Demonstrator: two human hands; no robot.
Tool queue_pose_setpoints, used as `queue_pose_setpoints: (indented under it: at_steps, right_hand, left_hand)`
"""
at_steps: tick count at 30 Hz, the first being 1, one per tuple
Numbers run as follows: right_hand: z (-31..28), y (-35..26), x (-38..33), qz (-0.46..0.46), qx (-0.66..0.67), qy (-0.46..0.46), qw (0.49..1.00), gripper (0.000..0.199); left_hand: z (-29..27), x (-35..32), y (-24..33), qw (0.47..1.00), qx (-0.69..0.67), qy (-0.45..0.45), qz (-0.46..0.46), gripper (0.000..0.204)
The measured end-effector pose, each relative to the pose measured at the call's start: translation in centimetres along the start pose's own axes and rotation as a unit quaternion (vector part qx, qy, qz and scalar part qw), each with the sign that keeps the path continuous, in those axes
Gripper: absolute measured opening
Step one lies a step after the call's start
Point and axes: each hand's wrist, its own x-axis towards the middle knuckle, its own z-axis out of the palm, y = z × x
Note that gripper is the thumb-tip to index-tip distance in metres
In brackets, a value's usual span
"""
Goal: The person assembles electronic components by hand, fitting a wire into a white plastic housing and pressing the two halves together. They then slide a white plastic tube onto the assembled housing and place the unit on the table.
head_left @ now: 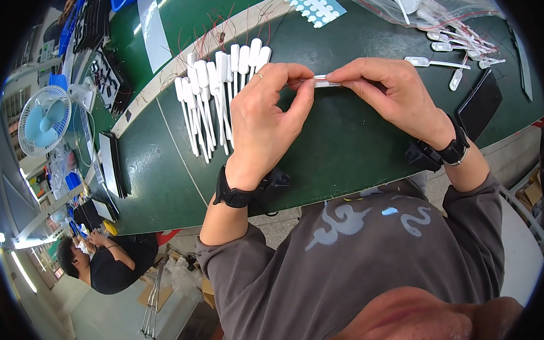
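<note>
Between my two hands, above the green table, is a small white plastic piece (pixel 324 80). Thumb and forefinger of my left hand (pixel 269 113) pinch its left end. At its right end, the fingertips of my right hand (pixel 395 92) close on it the same way. Fingers cover most of the piece, so its full shape is hidden. Just left of my left hand lies a row of white paddle-ended plastic sticks (pixel 204 82), thin red wires trailing from their far ends. Similar white sticks (pixel 421 61) lie loose beyond my right hand.
A clear plastic bag (pixel 452 11) with more wired sticks lies at the far right. Near it is a flat black object (pixel 480 106). A light-blue sheet of white stickers (pixel 315 5) sits at the back. Leftward are a fan (pixel 44 122) and a seated person (pixel 116 262).
</note>
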Motion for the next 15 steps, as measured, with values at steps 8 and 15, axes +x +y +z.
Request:
queue_pose_setpoints:
  at_steps: [8,15]
  right_hand:
    - [0.4,0.1,0.0,0.036,0.020,0.023,0.999,0.015]
    - [-0.3,0.0,-0.2,0.056,-0.012,0.001,0.998,0.014]
  left_hand:
    - [0.6,-0.1,-0.5,0.997,0.017,0.014,0.078,0.014]
    - [1.2,-0.2,-0.2,0.996,0.039,0.032,0.073,0.011]
